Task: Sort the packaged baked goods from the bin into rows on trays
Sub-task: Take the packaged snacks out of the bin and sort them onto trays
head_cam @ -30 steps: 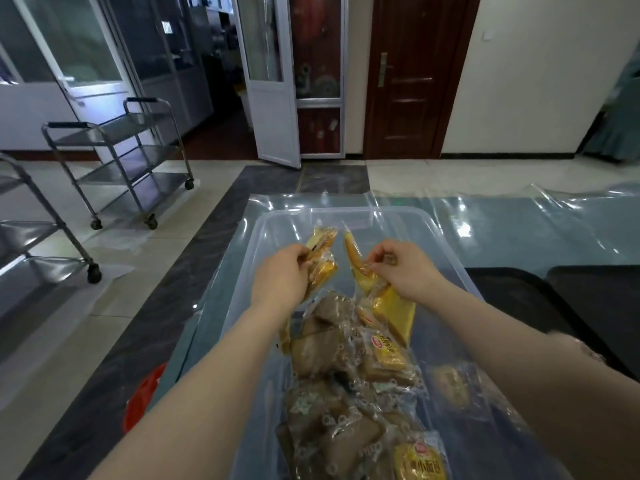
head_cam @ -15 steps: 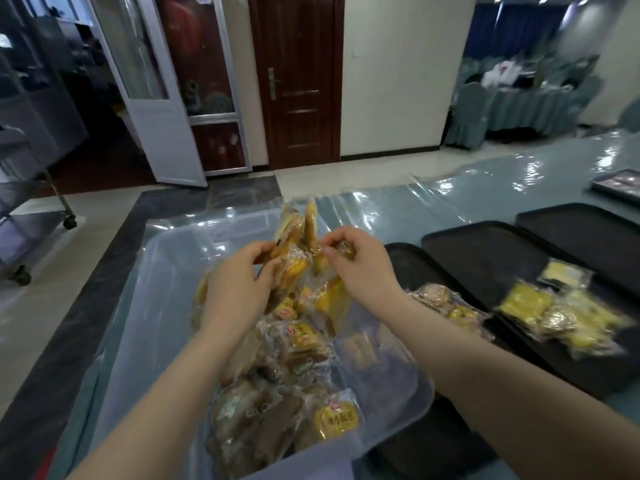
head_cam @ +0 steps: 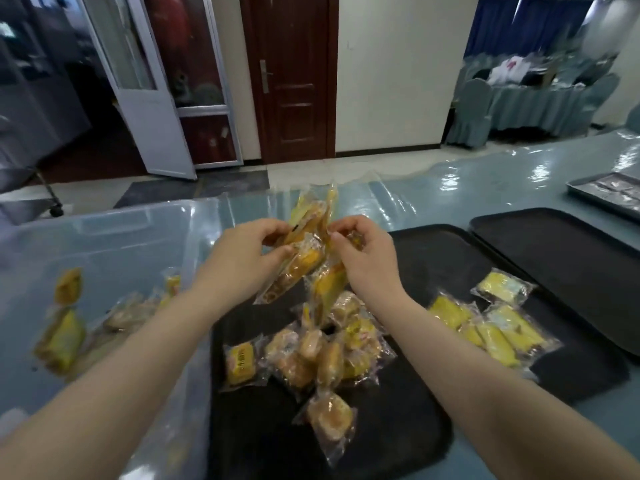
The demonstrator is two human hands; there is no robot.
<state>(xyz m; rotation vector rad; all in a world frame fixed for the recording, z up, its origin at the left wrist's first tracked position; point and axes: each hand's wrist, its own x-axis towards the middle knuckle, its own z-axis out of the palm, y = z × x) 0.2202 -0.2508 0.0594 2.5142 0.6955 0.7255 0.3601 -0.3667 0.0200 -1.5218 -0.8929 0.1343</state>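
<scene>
My left hand [head_cam: 239,259] and my right hand [head_cam: 367,256] together hold a bunch of clear-wrapped yellow baked goods [head_cam: 306,247] above the near black tray [head_cam: 408,441]. A loose pile of wrapped pastries [head_cam: 311,355] lies on that tray below the bunch. The clear plastic bin [head_cam: 104,230] stands at the left with a few packets [head_cam: 64,337] left inside. Yellow cake packets [head_cam: 495,327] lie on the middle black tray [head_cam: 450,251].
A third black tray [head_cam: 568,251] lies further right, and a metal tray [head_cam: 609,192] sits at the far right edge. The table has a shiny blue-green plastic cover [head_cam: 450,188]. A brown door, a glass door and covered chairs stand beyond.
Both hands carried the bunch of packets out of the bin and rightward over the near black tray. The view swung right, showing the trays.
</scene>
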